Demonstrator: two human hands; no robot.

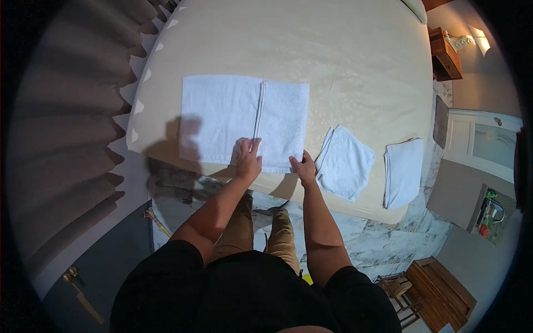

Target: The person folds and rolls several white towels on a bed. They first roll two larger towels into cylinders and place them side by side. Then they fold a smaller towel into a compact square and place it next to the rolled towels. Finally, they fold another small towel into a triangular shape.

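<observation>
A white towel (219,111) lies spread on the bed near its front edge, its right part folded over to the left as a second layer. The fingers of my left hand (248,161) are stretched out over the towel, touching the free edge of that layer near its bottom end. At the lower right corner of the fold, my right hand (304,169) grips the towel, with the thumb on top; some of its fingers are hidden. Just right of this hand lies a loosely folded white cloth (347,164). Farther right is a narrower folded white towel (403,172).
The bed (355,66) has a cream sheet. Brown curtains (72,111) hang along the left, above a dark door (105,261). Marbled floor (383,244) shows in front. A wooden nightstand (444,55) stands far right, and a wooden desk (441,294) at the lower right.
</observation>
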